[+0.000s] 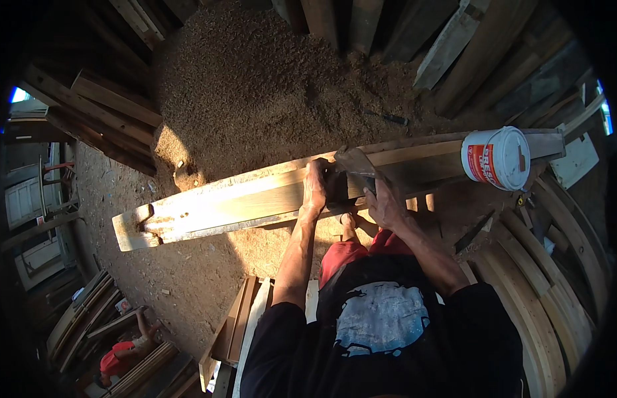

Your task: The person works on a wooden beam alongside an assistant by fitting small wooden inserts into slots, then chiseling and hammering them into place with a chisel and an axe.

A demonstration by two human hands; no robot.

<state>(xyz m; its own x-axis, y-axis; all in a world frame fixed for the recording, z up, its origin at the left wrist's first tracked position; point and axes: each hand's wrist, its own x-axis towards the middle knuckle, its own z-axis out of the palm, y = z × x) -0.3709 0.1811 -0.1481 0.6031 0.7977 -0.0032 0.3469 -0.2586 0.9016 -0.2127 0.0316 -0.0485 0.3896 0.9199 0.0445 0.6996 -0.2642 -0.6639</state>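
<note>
A long pale wooden board (255,198) lies across a narrow bench (132,229), sunlit on its left part and shaded on its right. My left hand (314,188) is closed at the board's middle, around a dark blocky thing (335,186) that I cannot make out. Just to its right, my right hand (388,204) grips a short dark-handled tool (353,161) with a broad, blocky head. That head is above the board, close to my left hand; whether it touches anything is unclear.
A white bucket (512,159) with a red label stands toward the bench's right end. Beyond the bench, wood shavings (255,86) form a big heap, with a dark tool (386,118) on them. Stacked planks (520,285) lie right. A person in red (116,358) is lower left.
</note>
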